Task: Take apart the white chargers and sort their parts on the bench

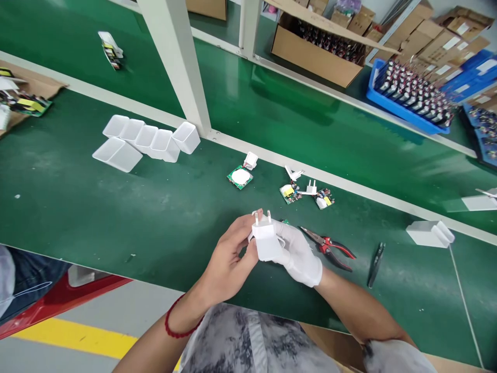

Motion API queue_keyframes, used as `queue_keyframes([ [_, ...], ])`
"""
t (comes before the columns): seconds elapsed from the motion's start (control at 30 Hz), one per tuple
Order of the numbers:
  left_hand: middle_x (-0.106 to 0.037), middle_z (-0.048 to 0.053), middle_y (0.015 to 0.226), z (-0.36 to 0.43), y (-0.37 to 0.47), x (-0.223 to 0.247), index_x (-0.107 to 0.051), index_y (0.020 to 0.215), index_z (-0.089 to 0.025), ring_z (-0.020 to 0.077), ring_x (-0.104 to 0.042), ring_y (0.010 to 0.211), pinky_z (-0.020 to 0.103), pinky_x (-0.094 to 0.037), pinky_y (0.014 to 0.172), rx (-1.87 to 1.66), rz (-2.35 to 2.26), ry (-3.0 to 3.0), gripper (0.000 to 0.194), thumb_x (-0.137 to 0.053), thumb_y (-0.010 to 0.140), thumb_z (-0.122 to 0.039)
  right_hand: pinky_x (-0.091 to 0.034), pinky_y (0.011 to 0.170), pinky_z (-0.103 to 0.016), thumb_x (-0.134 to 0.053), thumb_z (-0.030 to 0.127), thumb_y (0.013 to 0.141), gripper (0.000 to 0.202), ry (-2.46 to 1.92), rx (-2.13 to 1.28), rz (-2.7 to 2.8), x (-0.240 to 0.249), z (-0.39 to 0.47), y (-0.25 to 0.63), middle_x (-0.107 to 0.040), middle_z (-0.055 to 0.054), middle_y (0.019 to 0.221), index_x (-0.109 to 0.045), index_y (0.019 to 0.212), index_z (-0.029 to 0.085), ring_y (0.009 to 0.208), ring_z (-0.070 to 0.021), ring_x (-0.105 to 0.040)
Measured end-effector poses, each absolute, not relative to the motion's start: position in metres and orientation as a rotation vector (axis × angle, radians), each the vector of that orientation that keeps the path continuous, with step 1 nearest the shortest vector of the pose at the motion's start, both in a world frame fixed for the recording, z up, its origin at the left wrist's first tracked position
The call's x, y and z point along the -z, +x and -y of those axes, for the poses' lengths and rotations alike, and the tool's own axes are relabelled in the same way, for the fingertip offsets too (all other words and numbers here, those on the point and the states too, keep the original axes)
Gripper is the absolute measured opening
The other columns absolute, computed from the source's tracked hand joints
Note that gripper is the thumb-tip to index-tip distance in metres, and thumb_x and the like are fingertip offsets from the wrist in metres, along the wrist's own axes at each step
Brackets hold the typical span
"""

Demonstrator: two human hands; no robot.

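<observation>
A white plug adapter housing (268, 247) with two metal prongs pointing away is between my hands, over the front part of the green bench. My bare left hand (235, 248), below a red cord bracelet, pinches it from the left with thumb and fingers. Around its right side and back closes my right hand (298, 254) in a white glove. A thin white wire loops out beside the housing. A sliver of green circuit board (286, 221) shows behind the glove; the rest is hidden. Just right of the glove lie red-handled pliers (330, 248), jaws toward my hands.
Circuit boards with white plug heads (288, 192) lie ahead. White open cases (145, 139) stand at the left, another white case (427, 234) at the right near black tweezers (375, 265). A metal post (174, 62) rises behind. A blue tray (411, 98) holds many parts.
</observation>
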State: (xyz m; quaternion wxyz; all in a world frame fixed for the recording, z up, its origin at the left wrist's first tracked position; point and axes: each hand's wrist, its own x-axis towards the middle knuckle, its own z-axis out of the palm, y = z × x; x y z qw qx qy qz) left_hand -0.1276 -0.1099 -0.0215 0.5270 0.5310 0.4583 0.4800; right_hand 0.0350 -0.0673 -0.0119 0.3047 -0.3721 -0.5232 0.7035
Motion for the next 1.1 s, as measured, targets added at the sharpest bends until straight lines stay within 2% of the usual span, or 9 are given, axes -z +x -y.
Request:
queue_keyframes([
  [0.17,-0.056,0.010,0.140,0.114,-0.128,0.019,-0.051,0.142,-0.030,0.0222,-0.056,0.127,0.031,-0.051,0.100,-1.159,-1.116,1.314,0.045,-0.052,0.097,-0.025,-0.048,0.068,-0.031,-0.075,0.059,0.075,0.057,-0.975,-1.865,1.364,0.016,0.070,0.038,-0.056,-0.002,0.083,-0.066,0.118,0.023,0.071,-0.0148,-0.049],
  [0.3,-0.056,0.010,0.141,0.108,-0.132,0.023,-0.056,0.138,-0.027,0.0244,-0.054,0.129,0.033,-0.049,0.103,-1.098,-1.150,1.323,0.040,-0.048,0.099,-0.029,-0.046,0.061,-0.028,-0.072,0.063,0.075,0.062,-0.959,-1.967,1.320,0.018,0.065,0.036,-0.058,-0.002,0.081,-0.064,0.119,0.019,0.066,-0.0136,-0.049],
  [0.4,-0.057,0.008,0.141,0.101,-0.136,0.024,-0.058,0.136,-0.026,0.0254,-0.050,0.133,0.034,-0.045,0.106,-1.028,-1.185,1.346,0.039,-0.044,0.100,-0.033,-0.048,0.066,-0.029,-0.069,0.061,0.079,0.058,-0.927,-2.002,1.400,0.016,0.060,0.034,-0.058,-0.002,0.078,-0.065,0.115,0.016,0.070,-0.0141,-0.051],
  [0.5,-0.054,0.009,0.143,0.100,-0.137,0.019,-0.052,0.141,-0.024,0.0239,-0.050,0.132,0.034,-0.041,0.109,-1.001,-1.178,1.395,0.042,-0.039,0.102,-0.033,-0.050,0.071,-0.030,-0.068,0.059,0.081,0.059,-0.975,-1.935,1.423,0.014,0.060,0.033,-0.063,-0.005,0.088,-0.062,0.122,0.017,0.076,-0.0158,-0.055],
  [0.63,-0.052,0.009,0.143,0.107,-0.136,0.012,-0.042,0.148,-0.026,0.0215,-0.049,0.131,0.032,-0.041,0.108,-0.965,-1.169,1.460,0.047,-0.038,0.102,-0.032,-0.053,0.080,-0.035,-0.066,0.069,0.077,0.075,-1.004,-1.896,1.392,0.013,0.066,0.035,-0.066,-0.011,0.113,-0.057,0.133,0.019,0.092,-0.0225,-0.062],
  [0.73,-0.053,0.007,0.141,0.111,-0.137,0.010,-0.042,0.148,-0.029,0.0214,-0.047,0.133,0.029,-0.041,0.106,-0.947,-1.199,1.454,0.046,-0.041,0.101,-0.033,-0.052,0.090,-0.040,-0.066,0.069,0.077,0.078,-0.969,-1.945,1.329,0.015,0.071,0.035,-0.066,-0.013,0.116,-0.056,0.135,0.018,0.102,-0.0266,-0.063],
  [0.93,-0.063,0.008,0.131,0.101,-0.138,0.020,-0.057,0.137,-0.021,0.0221,-0.059,0.118,0.031,-0.044,0.103,-0.954,-1.255,1.323,0.045,-0.040,0.100,-0.041,-0.053,0.091,-0.040,-0.061,0.056,0.088,0.059,-1.022,-1.995,1.296,0.019,0.066,0.038,-0.067,-0.010,0.112,-0.057,0.133,0.019,0.100,-0.0228,-0.063],
  [1.03,-0.069,0.005,0.121,0.096,-0.140,0.022,-0.061,0.132,-0.022,0.0213,-0.065,0.103,0.030,-0.049,0.092,-0.968,-1.258,1.256,0.044,-0.040,0.100,-0.043,-0.052,0.094,-0.042,-0.058,0.050,0.092,0.053,-0.967,-2.111,1.220,0.013,0.062,0.040,-0.065,-0.007,0.114,-0.053,0.136,0.021,0.097,-0.0194,-0.064],
  [1.1,-0.071,0.004,0.115,0.095,-0.141,0.020,-0.062,0.130,-0.022,0.0205,-0.065,0.096,0.029,-0.050,0.088,-0.972,-1.264,1.248,0.044,-0.040,0.100,-0.044,-0.054,0.092,-0.040,-0.059,0.046,0.092,0.050,-0.968,-2.148,1.193,0.008,0.061,0.040,-0.066,-0.006,0.108,-0.054,0.134,0.020,0.093,-0.0180,-0.065],
])
